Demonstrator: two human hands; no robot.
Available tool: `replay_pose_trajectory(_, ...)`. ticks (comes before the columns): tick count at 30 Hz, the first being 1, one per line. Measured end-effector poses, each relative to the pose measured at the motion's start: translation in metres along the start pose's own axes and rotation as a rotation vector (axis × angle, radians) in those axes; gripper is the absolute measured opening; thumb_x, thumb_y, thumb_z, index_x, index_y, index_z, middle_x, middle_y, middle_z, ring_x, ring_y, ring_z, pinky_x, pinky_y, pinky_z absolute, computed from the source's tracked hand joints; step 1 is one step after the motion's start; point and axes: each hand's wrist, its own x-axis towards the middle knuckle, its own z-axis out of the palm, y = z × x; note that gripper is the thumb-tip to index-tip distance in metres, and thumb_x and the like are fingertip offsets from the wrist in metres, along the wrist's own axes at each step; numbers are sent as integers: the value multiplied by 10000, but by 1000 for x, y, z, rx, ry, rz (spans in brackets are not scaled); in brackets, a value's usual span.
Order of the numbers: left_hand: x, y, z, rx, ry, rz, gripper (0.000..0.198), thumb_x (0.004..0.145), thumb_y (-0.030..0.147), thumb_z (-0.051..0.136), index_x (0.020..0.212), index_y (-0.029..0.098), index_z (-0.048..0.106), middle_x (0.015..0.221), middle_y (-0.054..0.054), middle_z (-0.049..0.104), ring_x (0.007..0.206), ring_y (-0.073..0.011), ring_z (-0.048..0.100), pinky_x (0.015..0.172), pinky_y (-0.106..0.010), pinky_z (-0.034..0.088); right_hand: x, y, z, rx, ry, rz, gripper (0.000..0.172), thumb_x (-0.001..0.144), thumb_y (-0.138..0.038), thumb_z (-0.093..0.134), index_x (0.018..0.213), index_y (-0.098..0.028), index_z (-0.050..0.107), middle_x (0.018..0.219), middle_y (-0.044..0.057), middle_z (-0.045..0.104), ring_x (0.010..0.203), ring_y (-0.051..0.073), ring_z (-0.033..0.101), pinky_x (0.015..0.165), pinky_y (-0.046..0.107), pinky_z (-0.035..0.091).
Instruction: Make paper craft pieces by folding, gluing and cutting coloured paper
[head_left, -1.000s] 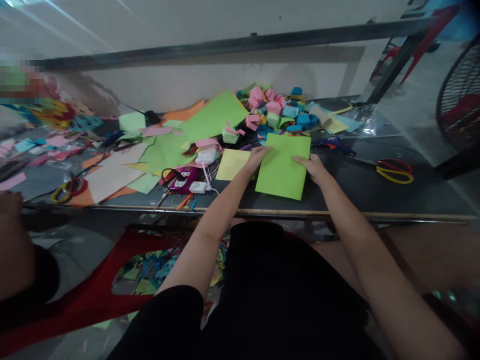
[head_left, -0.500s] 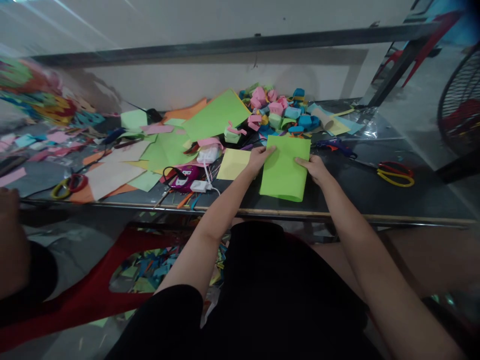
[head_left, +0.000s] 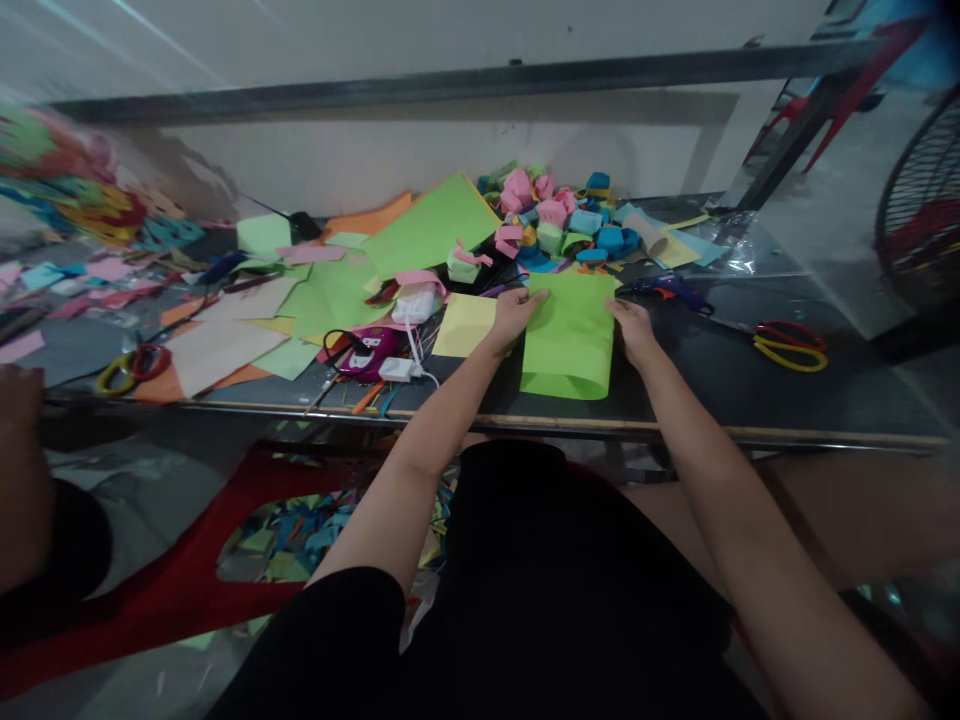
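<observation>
A bright green sheet of paper [head_left: 568, 335] is bent over on itself at the table's front, its near end curling in an open loop. My left hand [head_left: 515, 315] pinches its left edge, thumb on top. On the opposite side, my right hand [head_left: 632, 328] has its fingertips closed at the upper right edge of the sheet; the fingers beneath are partly hidden. A pale yellow sheet [head_left: 461, 325] lies beside my left hand. Behind the green paper is a heap of small folded paper pieces [head_left: 551, 213] in pink, blue and green.
To the right lie red-and-yellow scissors [head_left: 791, 345] and a purple glue gun [head_left: 675, 290]. A purple power strip [head_left: 367, 355] with white plugs sits on the left, near loose paper sheets [head_left: 225, 355] and other scissors [head_left: 135, 368]. Another person's arm [head_left: 22, 470] shows at far left.
My right hand has slid up along the sheet's right edge, its thumb no longer lying across the face. The loop at the near end gapes wider. My left hand keeps its place.
</observation>
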Motion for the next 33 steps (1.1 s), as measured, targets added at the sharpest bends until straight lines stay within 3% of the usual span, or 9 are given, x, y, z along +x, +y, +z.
replay_pose_trajectory(8,-6,5,4,71,8,54,518,719,442,908,554,179,495,532,54,416,538,-72,399,515,-234,257,-4,2,-2,-122,51,-24,538,584,-682,905,707,-186,735,725,70,749,784,255,742,706,372,617)
replay_pose_trajectory(12,-7,7,5,96,15,44,557,718,442,910,531,178,457,526,66,372,520,-55,327,510,-235,224,-6,0,-2,-112,48,-23,517,580,-652,919,682,-183,726,717,67,746,755,233,731,699,352,618)
replay_pose_trajectory(21,-9,7,5,58,-14,10,452,707,503,905,625,144,642,571,35,520,532,-71,434,528,-231,327,-6,1,-2,-92,25,-34,548,540,-688,918,650,-199,696,679,50,723,693,220,710,674,358,619)
replay_pose_trajectory(26,-3,2,4,115,22,31,486,703,478,912,560,160,574,538,58,433,522,-59,366,514,-229,249,-6,0,-2,-130,47,-46,559,565,-718,888,689,-201,712,696,43,728,716,226,713,685,363,617)
replay_pose_trajectory(33,2,0,-1,81,23,61,531,735,481,898,551,194,491,550,51,410,567,-84,394,539,-249,254,-2,5,-4,-127,70,-82,541,579,-721,869,677,-209,728,680,16,708,729,207,690,694,334,583)
